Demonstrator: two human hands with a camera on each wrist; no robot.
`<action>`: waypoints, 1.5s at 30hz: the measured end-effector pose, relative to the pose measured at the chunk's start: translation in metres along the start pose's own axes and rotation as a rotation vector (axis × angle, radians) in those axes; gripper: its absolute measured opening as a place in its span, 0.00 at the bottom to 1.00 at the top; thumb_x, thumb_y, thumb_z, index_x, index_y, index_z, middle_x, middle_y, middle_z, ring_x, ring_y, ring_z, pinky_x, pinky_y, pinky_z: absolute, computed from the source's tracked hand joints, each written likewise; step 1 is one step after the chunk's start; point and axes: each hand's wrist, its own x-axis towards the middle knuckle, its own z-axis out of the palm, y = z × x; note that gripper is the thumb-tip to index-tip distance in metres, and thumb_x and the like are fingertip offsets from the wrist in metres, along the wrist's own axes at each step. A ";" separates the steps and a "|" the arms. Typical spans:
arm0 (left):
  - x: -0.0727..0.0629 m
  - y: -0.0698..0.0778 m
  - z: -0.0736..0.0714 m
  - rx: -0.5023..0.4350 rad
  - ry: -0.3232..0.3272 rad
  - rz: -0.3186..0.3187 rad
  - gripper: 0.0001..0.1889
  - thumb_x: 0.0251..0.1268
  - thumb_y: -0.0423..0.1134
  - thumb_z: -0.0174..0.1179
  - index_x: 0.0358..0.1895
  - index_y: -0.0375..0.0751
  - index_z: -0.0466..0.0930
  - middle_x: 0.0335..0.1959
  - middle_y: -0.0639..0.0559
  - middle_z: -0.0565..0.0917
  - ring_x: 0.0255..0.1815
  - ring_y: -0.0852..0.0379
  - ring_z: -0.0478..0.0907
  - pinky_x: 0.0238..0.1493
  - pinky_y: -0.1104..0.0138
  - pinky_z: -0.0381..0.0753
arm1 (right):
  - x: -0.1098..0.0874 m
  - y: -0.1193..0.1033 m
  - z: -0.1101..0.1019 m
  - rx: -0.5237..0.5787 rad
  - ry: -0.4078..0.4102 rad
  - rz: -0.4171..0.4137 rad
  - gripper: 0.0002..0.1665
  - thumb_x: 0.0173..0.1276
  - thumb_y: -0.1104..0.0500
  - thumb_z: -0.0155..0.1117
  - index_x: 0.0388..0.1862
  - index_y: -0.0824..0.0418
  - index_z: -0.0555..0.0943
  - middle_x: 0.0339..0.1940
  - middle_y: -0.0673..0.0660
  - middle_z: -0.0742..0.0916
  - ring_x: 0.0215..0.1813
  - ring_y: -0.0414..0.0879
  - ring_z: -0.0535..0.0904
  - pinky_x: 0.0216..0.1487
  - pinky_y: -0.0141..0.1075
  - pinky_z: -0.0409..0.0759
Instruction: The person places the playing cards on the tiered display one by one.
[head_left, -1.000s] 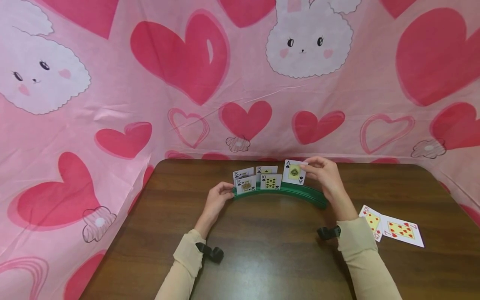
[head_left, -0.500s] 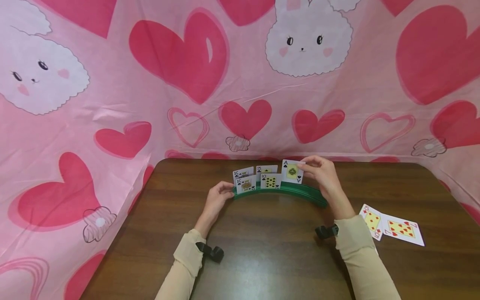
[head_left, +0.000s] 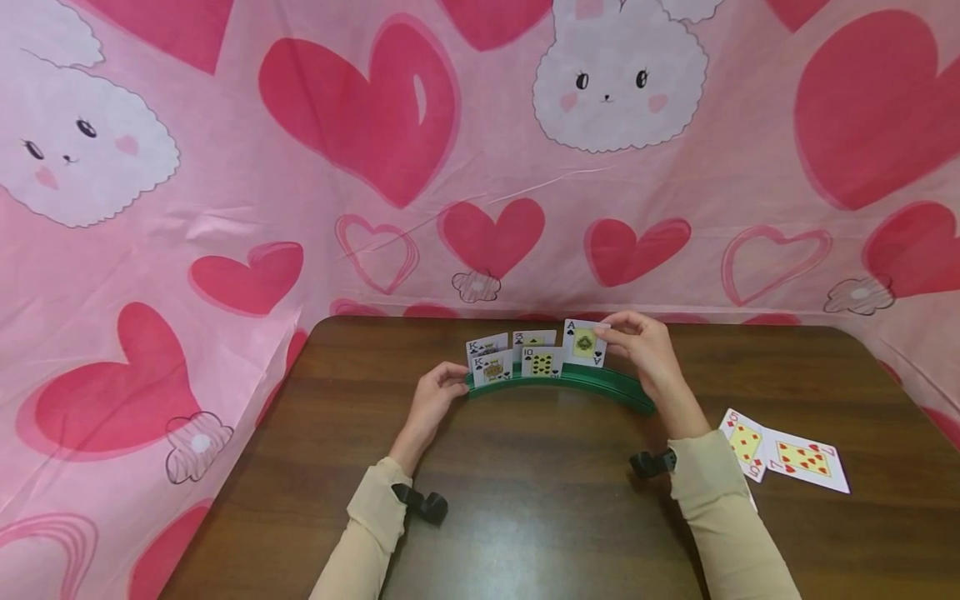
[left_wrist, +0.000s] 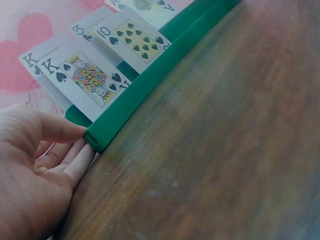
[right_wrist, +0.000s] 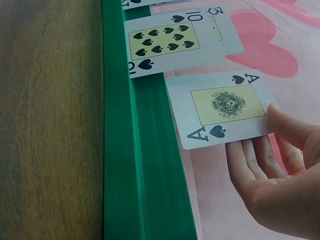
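Observation:
A curved green card holder stands near the table's far side. My left hand grips its left end between thumb and fingers. My right hand pinches the right edge of an ace of spades, thumb in front and fingers behind. This card is upright at the holder's rear, its lower edge along the back groove in the right wrist view. Front row: a king of spades and a ten of spades. Behind them, partly hidden, are another king and a three.
A five of diamonds and a seven of hearts lie face up on the brown wooden table, right of my right forearm. A white corner shows beside that sleeve. A pink heart-patterned cloth hangs behind the table and along its left.
My right hand has shifted the ace of spades slightly left, closer to the ten, and then held it still. My left hand has stayed on the holder's end.

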 end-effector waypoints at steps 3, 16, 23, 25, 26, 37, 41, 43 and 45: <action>0.000 0.000 0.000 0.005 0.000 -0.003 0.11 0.67 0.20 0.57 0.51 0.22 0.81 0.53 0.34 0.84 0.54 0.45 0.82 0.50 0.67 0.80 | 0.000 0.000 0.000 -0.003 0.003 -0.005 0.07 0.72 0.58 0.71 0.44 0.60 0.87 0.34 0.42 0.88 0.42 0.41 0.85 0.46 0.29 0.83; 0.000 0.001 0.000 0.009 0.000 -0.021 0.11 0.68 0.20 0.57 0.51 0.23 0.81 0.54 0.34 0.84 0.55 0.45 0.82 0.53 0.64 0.80 | 0.000 0.003 0.001 -0.007 -0.009 0.018 0.08 0.72 0.58 0.70 0.45 0.61 0.86 0.35 0.42 0.88 0.44 0.42 0.85 0.47 0.29 0.83; 0.000 0.001 -0.001 0.000 -0.001 -0.024 0.11 0.67 0.19 0.57 0.51 0.23 0.81 0.54 0.34 0.84 0.54 0.46 0.82 0.52 0.65 0.80 | 0.000 0.004 0.002 -0.003 -0.023 0.034 0.06 0.72 0.57 0.70 0.44 0.59 0.86 0.35 0.43 0.88 0.41 0.39 0.85 0.48 0.31 0.84; 0.000 0.001 -0.001 -0.002 -0.002 -0.020 0.11 0.67 0.19 0.57 0.51 0.23 0.81 0.54 0.34 0.84 0.54 0.46 0.82 0.52 0.65 0.80 | 0.000 0.004 0.002 -0.003 -0.027 0.038 0.06 0.72 0.58 0.70 0.43 0.58 0.86 0.36 0.43 0.88 0.41 0.39 0.85 0.48 0.31 0.84; 0.000 0.001 -0.001 -0.002 -0.002 -0.018 0.11 0.67 0.19 0.57 0.51 0.23 0.81 0.54 0.34 0.84 0.55 0.45 0.82 0.52 0.65 0.80 | 0.000 0.004 0.002 -0.001 -0.029 0.041 0.06 0.72 0.58 0.70 0.43 0.58 0.86 0.36 0.44 0.88 0.41 0.39 0.85 0.48 0.31 0.84; 0.001 0.000 -0.001 -0.008 -0.008 0.000 0.11 0.67 0.19 0.57 0.51 0.22 0.81 0.53 0.33 0.84 0.54 0.48 0.82 0.51 0.68 0.79 | -0.001 0.005 0.001 0.024 -0.033 0.050 0.06 0.72 0.58 0.70 0.43 0.60 0.86 0.35 0.44 0.88 0.40 0.40 0.85 0.46 0.30 0.84; 0.001 0.001 -0.001 -0.008 -0.003 -0.011 0.11 0.67 0.19 0.57 0.50 0.22 0.81 0.53 0.34 0.84 0.53 0.49 0.82 0.50 0.68 0.79 | -0.002 0.006 0.001 0.049 -0.034 0.048 0.02 0.72 0.60 0.70 0.39 0.58 0.87 0.33 0.44 0.89 0.38 0.40 0.85 0.45 0.30 0.84; 0.001 0.001 -0.001 -0.004 -0.001 -0.014 0.11 0.67 0.19 0.57 0.50 0.22 0.81 0.53 0.34 0.84 0.53 0.49 0.82 0.50 0.67 0.79 | -0.001 0.007 0.001 0.058 -0.037 0.044 0.02 0.72 0.61 0.70 0.37 0.56 0.87 0.32 0.44 0.89 0.38 0.39 0.85 0.44 0.30 0.84; 0.000 0.002 -0.001 -0.002 0.001 -0.013 0.11 0.67 0.19 0.57 0.51 0.22 0.81 0.53 0.34 0.84 0.54 0.48 0.82 0.50 0.67 0.79 | -0.002 0.009 0.001 0.057 -0.046 0.044 0.03 0.72 0.62 0.70 0.37 0.55 0.87 0.32 0.44 0.89 0.37 0.38 0.85 0.44 0.30 0.84</action>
